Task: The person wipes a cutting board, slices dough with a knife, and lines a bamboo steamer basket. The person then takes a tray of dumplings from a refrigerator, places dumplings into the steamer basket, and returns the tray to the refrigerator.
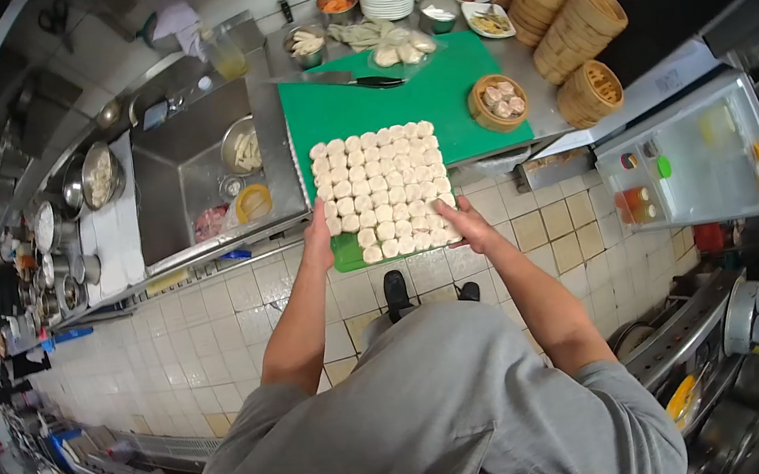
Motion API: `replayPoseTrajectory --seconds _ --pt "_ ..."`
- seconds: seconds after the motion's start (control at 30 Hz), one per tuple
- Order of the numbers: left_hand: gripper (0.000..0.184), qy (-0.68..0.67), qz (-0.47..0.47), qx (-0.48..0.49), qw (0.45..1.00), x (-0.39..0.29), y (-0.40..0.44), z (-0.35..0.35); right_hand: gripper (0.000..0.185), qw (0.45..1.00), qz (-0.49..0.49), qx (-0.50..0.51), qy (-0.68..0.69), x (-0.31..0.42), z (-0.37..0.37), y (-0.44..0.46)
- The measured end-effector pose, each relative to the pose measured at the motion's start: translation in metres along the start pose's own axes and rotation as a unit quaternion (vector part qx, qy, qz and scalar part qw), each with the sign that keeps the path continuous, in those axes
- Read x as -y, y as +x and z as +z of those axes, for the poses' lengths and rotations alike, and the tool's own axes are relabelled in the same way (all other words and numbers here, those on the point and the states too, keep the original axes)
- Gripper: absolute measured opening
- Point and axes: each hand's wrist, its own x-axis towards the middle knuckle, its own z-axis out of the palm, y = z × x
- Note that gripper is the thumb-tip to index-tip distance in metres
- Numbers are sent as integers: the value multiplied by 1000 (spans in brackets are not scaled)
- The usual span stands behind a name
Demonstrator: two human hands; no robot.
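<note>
A green tray carries close rows of small round white dumplings, with a gap at its near left corner. My left hand grips the tray's left edge, and my right hand is closed on its right edge, the thumb lying over the top near the dumplings. The tray's far part overlaps the near edge of a large green cutting board, while its near side sticks out over the floor. Right of it on the board is a small round bamboo steamer with several pinkish-white dumplings inside.
A knife and a bag of white dough pieces lie on the board. Stacked bamboo steamers stand at the right. The sink is at left; an open fridge drawer or door juts out at right.
</note>
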Motion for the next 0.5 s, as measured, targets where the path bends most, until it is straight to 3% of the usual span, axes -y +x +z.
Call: replayPoseTrajectory --seconds 0.07,0.1,0.23,0.3,0.37,0.43,0.5 --pt "82 15 53 -25 998 16 -10 3 93 989 -131 -44 43 -59 -4 54" --pt "80 3 81 -11 997 23 -11 4 92 990 -109 6 88 -29 -3 11" --pt "77 14 119 -41 992 58 -43 20 84 982 -147 13 115 -56 -25 -21" --pt "75 -10 120 -8 993 74 -62 31 81 983 -140 -8 118 -59 -41 -51" --pt "71 -29 138 33 990 76 -90 74 77 980 -138 -56 133 -57 -74 -68" --pt "70 -5 150 62 987 88 -120 126 70 981 -162 4 111 -65 -122 -81" --pt "68 -25 145 65 987 108 -133 174 67 973 -178 -12 145 -63 -178 -112"
